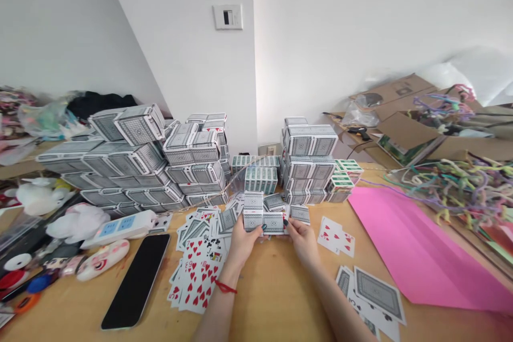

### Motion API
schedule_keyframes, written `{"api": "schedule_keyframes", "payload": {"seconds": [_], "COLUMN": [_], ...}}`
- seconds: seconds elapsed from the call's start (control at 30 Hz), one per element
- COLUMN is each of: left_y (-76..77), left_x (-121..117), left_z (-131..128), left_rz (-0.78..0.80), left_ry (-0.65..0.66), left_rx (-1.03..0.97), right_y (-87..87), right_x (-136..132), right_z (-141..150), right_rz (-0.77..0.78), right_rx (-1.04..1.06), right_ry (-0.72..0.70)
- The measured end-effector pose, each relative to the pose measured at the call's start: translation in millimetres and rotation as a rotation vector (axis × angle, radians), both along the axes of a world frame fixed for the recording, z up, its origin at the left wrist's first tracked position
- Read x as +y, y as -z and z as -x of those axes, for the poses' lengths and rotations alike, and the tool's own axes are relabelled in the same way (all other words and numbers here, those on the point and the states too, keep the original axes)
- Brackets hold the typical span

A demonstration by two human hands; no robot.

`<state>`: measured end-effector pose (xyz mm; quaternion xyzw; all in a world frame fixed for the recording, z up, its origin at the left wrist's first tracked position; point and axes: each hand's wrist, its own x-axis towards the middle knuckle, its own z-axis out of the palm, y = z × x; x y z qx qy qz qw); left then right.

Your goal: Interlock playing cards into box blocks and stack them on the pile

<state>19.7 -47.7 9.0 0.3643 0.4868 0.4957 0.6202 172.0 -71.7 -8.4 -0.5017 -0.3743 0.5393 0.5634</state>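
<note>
Both hands meet low over the middle of the table, around a small structure of folded playing cards (273,222) with grey patterned backs. My left hand (243,239) grips its left end, the thumb lying along the front. At its right end, my right hand (300,238) pinches the edge between thumb and fingers, beside a red-marked card face. Loose cards lie just behind it, partly hidden. To the left, face-up cards (200,280), many of them hearts, spread beside my left forearm. A few heart cards (334,235) lie right of my right hand.
Tall stacks of folded-card blocks (192,160) stand at the left back, another stack (310,160) at centre right. Green-edged card decks (261,179) sit between. A phone (136,280), power strip (124,226), pink sheet (409,251), cardboard box (409,136) and pipe cleaners (460,187) surround the work.
</note>
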Motion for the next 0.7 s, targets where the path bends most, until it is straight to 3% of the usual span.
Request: {"api": "schedule_keyframes", "payload": {"seconds": [0.43,0.7], "left_y": [-3.4,7.4], "left_x": [-2,-5], "left_z": [3,-5], "left_rz": [-0.182,-0.277], "left_ry": [0.016,-0.039], "left_rx": [0.226,0.334], "right_y": [9.3,5.9], "right_x": [-1,-9], "right_z": [0,3], "right_rz": [-0.012,-0.064], "right_rx": [-0.096,-0.503], "right_ry": [0.021,0.192]}}
